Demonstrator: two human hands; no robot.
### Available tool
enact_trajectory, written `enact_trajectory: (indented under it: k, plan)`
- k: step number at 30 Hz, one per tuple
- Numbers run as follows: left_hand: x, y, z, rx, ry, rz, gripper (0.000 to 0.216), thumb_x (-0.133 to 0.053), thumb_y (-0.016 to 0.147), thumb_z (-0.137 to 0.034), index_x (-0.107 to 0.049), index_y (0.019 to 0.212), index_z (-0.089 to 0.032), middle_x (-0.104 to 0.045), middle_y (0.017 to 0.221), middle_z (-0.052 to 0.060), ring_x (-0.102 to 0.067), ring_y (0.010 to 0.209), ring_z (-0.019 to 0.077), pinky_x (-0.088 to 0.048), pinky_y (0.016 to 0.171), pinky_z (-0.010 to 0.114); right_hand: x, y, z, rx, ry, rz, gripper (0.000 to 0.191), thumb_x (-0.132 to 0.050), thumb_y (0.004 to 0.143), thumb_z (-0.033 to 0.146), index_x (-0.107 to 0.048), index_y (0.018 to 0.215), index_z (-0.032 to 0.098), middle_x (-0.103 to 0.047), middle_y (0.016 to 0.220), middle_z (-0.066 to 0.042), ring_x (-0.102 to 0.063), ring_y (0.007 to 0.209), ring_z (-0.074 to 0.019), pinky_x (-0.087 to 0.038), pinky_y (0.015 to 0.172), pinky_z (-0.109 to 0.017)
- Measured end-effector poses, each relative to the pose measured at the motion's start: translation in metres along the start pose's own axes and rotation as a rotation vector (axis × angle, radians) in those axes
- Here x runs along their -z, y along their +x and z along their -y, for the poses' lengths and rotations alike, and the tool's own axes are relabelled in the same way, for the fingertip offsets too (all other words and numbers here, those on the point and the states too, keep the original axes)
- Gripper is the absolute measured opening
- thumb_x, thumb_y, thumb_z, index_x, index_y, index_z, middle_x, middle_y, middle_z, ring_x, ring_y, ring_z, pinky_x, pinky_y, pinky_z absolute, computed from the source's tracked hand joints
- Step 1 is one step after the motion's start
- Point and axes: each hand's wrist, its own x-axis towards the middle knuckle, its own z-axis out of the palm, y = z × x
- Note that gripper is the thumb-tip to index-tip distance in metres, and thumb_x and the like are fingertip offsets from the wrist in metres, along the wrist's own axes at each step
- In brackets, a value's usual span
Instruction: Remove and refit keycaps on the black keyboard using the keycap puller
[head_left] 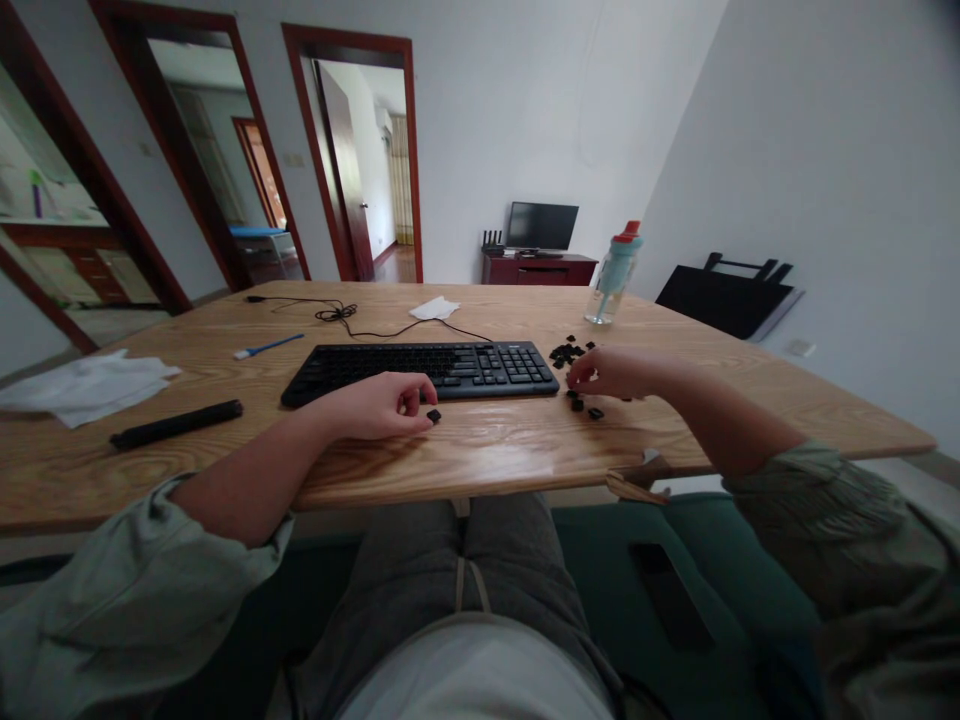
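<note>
A black keyboard (491,385) lies across the table, with some keys missing from its lower left part as far as I can see. In front of it, my left hand (382,405) is closed, thumb and finger pinching a small black keycap (433,415) just above the wood. Right of the keyboard, my right hand (616,372) reaches down with curled fingers, its fingertips on a keycap (572,394). Around that hand are several loose keycaps (566,352), some behind it and some nearer the table's edge. The hand hides part of the group.
A water bottle (615,272) stands at the back right. A blue brush (270,346), a black tube-shaped object (178,424) and white cloth (90,385) lie to the left. The keyboard's cable (337,313) and a tissue (435,308) lie behind. A phone (670,595) rests on the green seat.
</note>
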Motion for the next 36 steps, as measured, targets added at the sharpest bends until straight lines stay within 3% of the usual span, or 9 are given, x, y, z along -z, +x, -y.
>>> enact_trajectory:
  k: [3, 6, 13, 19, 21, 25, 31, 36]
  plan:
    - [0.0, -0.002, -0.003, -0.022, 0.008, -0.056, 0.042, -0.064, 0.08, -0.047, -0.068, 0.11, -0.018, -0.061, 0.069, -0.002, -0.054, 0.063, 0.0149, -0.039, 0.058, 0.025, 0.0, 0.01, -0.001, 0.116, 0.041, 0.032, 0.017, -0.07, 0.072, 0.026, -0.082, 0.085, 0.027, -0.077, 0.078, -0.005, -0.064, 0.058, -0.0185, -0.045, 0.052, -0.029]
    - [0.0, -0.002, -0.003, -0.035, 0.024, -0.043, 0.045, -0.062, 0.081, -0.044, -0.071, 0.116, -0.019, -0.062, 0.07, -0.002, -0.054, 0.063, 0.0143, -0.038, 0.058, 0.024, 0.001, 0.015, -0.004, 0.134, 0.07, 0.074, 0.018, -0.076, 0.067, 0.031, -0.083, 0.084, 0.029, -0.076, 0.076, -0.005, -0.066, 0.059, -0.0199, -0.045, 0.051, -0.029]
    - [-0.003, 0.003, 0.004, -0.031, 0.057, -0.004, 0.033, -0.064, 0.079, -0.041, -0.075, 0.1, -0.018, -0.065, 0.071, -0.001, -0.057, 0.064, 0.0138, -0.039, 0.06, 0.024, 0.0, 0.012, -0.008, 0.097, 0.072, 0.026, 0.015, -0.077, 0.068, 0.034, -0.081, 0.08, 0.026, -0.076, 0.077, -0.005, -0.065, 0.065, -0.0202, -0.046, 0.056, -0.03]
    - [-0.003, 0.003, 0.002, -0.016, 0.054, -0.03, 0.033, -0.071, 0.074, -0.048, -0.072, 0.089, -0.019, -0.064, 0.07, -0.001, -0.056, 0.064, 0.0146, -0.039, 0.057, 0.024, -0.002, -0.014, 0.046, 0.255, 0.643, -0.154, 0.039, -0.07, 0.079, 0.053, -0.078, 0.106, 0.026, -0.075, 0.095, -0.006, -0.063, 0.073, -0.0172, -0.047, 0.058, -0.029]
    - [-0.003, 0.003, 0.001, -0.033, 0.043, -0.087, 0.034, -0.071, 0.076, -0.048, -0.072, 0.094, -0.019, -0.061, 0.069, -0.002, -0.054, 0.063, 0.0137, -0.038, 0.056, 0.024, -0.004, -0.019, 0.068, 0.311, 0.785, -0.168, 0.039, -0.075, 0.076, 0.053, -0.077, 0.102, 0.024, -0.075, 0.094, -0.006, -0.063, 0.076, -0.0171, -0.048, 0.06, -0.028]
    - [-0.007, 0.005, -0.005, -0.165, -0.028, -0.324, 0.034, -0.07, 0.082, -0.047, -0.07, 0.101, -0.018, -0.058, 0.068, -0.003, -0.05, 0.059, 0.0107, -0.038, 0.055, 0.023, -0.008, -0.012, 0.095, 0.348, 0.957, -0.14, 0.038, -0.081, 0.071, 0.049, -0.073, 0.094, 0.02, -0.072, 0.082, -0.003, -0.057, 0.063, -0.0116, -0.039, 0.051, -0.023]
    - [-0.016, 0.027, -0.023, -0.461, -0.006, -0.586, 0.034, -0.075, 0.081, -0.031, -0.07, 0.113, -0.019, -0.068, 0.085, 0.0, -0.049, 0.056, 0.0058, -0.04, 0.054, 0.02, -0.011, 0.015, 0.11, 0.422, 1.037, -0.125, 0.037, -0.083, 0.07, 0.045, -0.069, 0.091, 0.018, -0.068, 0.078, -0.001, -0.054, 0.062, -0.0097, -0.037, 0.052, -0.022]
    - [0.002, 0.06, -0.034, -0.557, 0.077, -0.754, 0.021, -0.069, 0.088, -0.028, -0.074, 0.106, -0.019, -0.072, 0.096, 0.003, -0.054, 0.058, 0.0061, -0.046, 0.061, 0.022, 0.011, 0.041, 0.113, 0.468, 0.972, -0.229, 0.036, -0.078, 0.075, 0.046, -0.073, 0.097, 0.018, -0.06, 0.07, 0.002, -0.041, 0.054, -0.0073, -0.03, 0.048, -0.023]
